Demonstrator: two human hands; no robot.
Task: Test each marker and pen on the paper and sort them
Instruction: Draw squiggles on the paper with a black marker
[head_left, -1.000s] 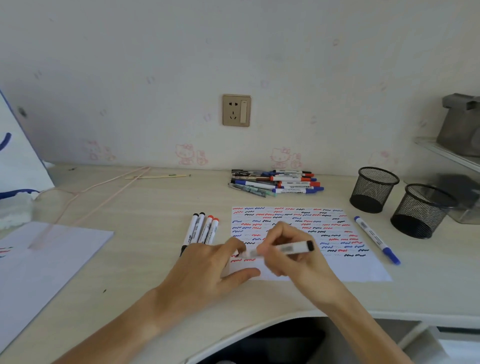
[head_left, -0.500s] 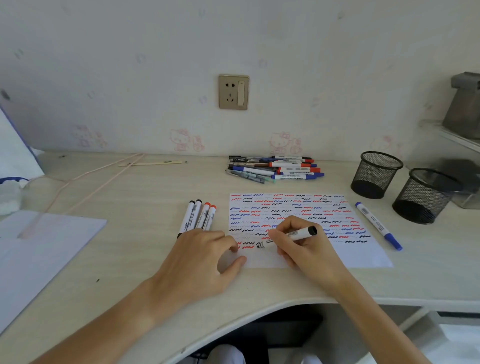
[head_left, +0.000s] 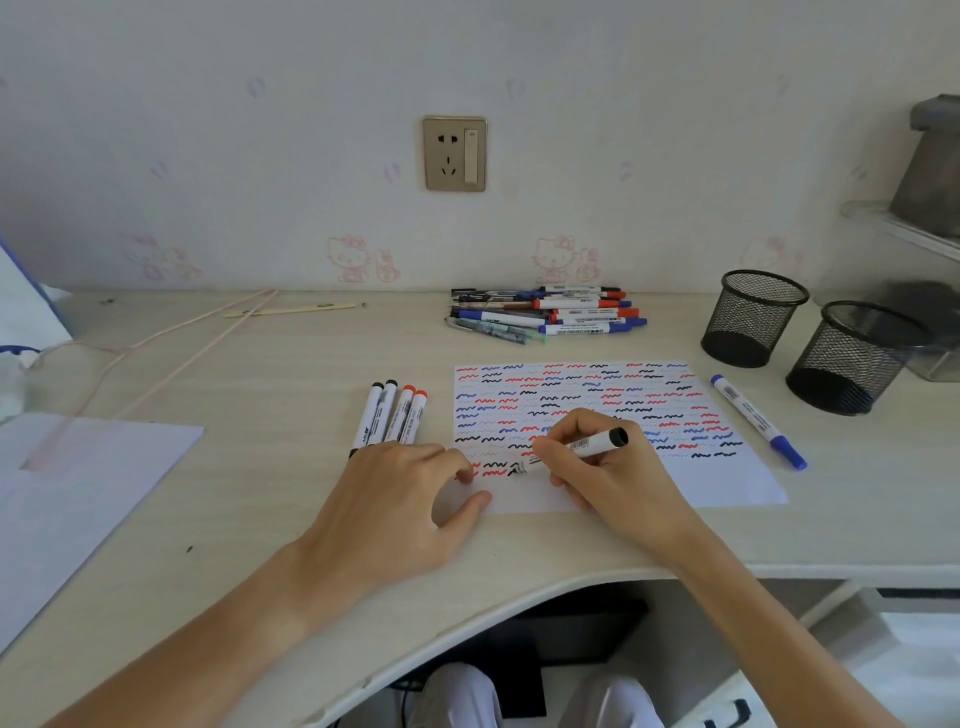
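While the right hand (head_left: 618, 475) grips the black-capped white marker (head_left: 576, 449) at frame centre, the relaxed left hand (head_left: 400, 506) should press the squiggle-covered white paper (head_left: 727, 478) flat.

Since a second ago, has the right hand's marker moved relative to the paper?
Yes. The marker in the right hand has come down: its tip now touches the paper beside the lowest black squiggle.

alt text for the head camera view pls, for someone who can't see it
A person's right hand holds a black-ended marker with its tip on a sheet of paper covered in red, blue and black squiggles, while the left hand rests at the sheet's left edge. Four markers lie left of the paper, a blue marker right, and a pile of pens and two mesh cups behind.
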